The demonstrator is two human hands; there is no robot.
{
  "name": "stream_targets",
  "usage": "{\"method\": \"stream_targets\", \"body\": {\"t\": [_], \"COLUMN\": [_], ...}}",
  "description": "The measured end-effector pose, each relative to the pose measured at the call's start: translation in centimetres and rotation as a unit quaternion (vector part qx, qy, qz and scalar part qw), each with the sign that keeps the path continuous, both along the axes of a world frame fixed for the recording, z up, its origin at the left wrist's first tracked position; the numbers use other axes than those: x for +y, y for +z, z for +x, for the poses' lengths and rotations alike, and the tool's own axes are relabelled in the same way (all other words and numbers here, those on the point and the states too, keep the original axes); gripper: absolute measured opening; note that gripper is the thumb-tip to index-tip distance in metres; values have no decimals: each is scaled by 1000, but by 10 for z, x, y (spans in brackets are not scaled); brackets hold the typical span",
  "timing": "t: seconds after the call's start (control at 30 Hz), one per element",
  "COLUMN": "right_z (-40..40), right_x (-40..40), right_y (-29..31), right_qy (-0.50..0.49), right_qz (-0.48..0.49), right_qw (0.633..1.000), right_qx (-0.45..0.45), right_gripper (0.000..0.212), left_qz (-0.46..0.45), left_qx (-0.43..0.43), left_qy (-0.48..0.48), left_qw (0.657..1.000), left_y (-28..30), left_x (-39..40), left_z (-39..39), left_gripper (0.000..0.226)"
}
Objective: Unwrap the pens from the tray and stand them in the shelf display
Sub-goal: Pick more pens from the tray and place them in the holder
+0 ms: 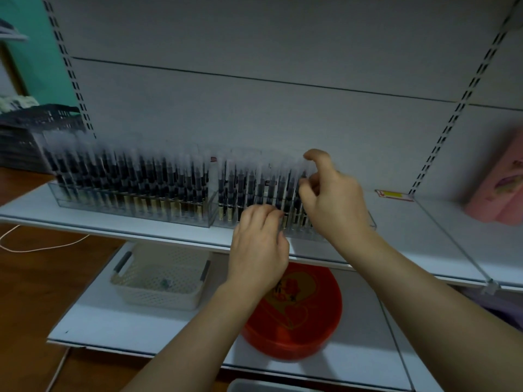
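I'm looking down at the white shelf [424, 222], where the pens [127, 179] stand upright, long axes vertical, clear caps up and gold barrels down, packed in rows inside two clear plastic display boxes [135, 213] set side by side. My left hand [259, 250] is low at the front of the right-hand box, fingers curled and pinching what looks like one pen [283, 219] near its lower end, though motion blur makes that hard to confirm. My right hand [331, 199] sits higher at the box's right end, fingers bent in among the cap tops, index finger raised and hooked; whether it grips anything I can't tell. My hands hide that box's right end. On the lower shelf sit a cream perforated basket [161, 281] and a glossy round red tray [300, 315], partly behind my left forearm. A pink box [498, 188] sits at the far right.
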State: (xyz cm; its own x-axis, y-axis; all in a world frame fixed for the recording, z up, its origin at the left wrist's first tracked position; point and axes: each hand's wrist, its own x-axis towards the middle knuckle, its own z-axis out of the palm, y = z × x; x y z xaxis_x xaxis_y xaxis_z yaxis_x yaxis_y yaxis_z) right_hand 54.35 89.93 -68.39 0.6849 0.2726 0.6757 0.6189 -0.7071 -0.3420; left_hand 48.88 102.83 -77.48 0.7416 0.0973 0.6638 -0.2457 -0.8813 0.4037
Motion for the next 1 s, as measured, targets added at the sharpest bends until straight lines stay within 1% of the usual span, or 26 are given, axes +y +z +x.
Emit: {"method": "stream_targets", "body": {"t": [0.17,0.3,0.4,0.5,0.57,0.63,0.7,0.8,0.9,1.0], "right_z": [1,0,-11,-33,-52,-72,-91,-115,-140,-160], "right_x": [-2,-7,-12,-21,-27,-34,-43,-59,-71,-80], "right_y": [-11,-16,-24,-40,-62,-96,-138,-205,-267,-316], "right_qy": [-6,7,13,8,6,6,13,30,35,33], "right_qz": [20,30,64,140,171,161,122,41,-32,-99], "right_qw": [999,998,997,990,985,985,987,980,950,921], "right_qx": [50,53,41,19,35,66,105,193,308,375], "right_gripper": [40,48,53,46,42,37,32,25,23,23], "left_qz": [0,-18,-85,-157,-213,-240,-254,-241,-211,-201], "left_qx": [-11,-4,0,-6,5,23,65,201,338,424], "left_qy": [-10,-15,-34,-62,-82,-88,-94,-106,-118,-118], "left_qw": [1000,1000,996,986,974,966,961,944,909,875], "left_y": [0,-1,4,6,-2,-21,-51,-108,-171,-222], "left_x": [2,3,1,-1,-4,-7,-12,-18,-20,-19], "left_z": [0,2,-3,-18,-33,-49,-67,-94,-119,-140], "left_gripper": [33,34,35,32,25,17,11,13,18,20]}}
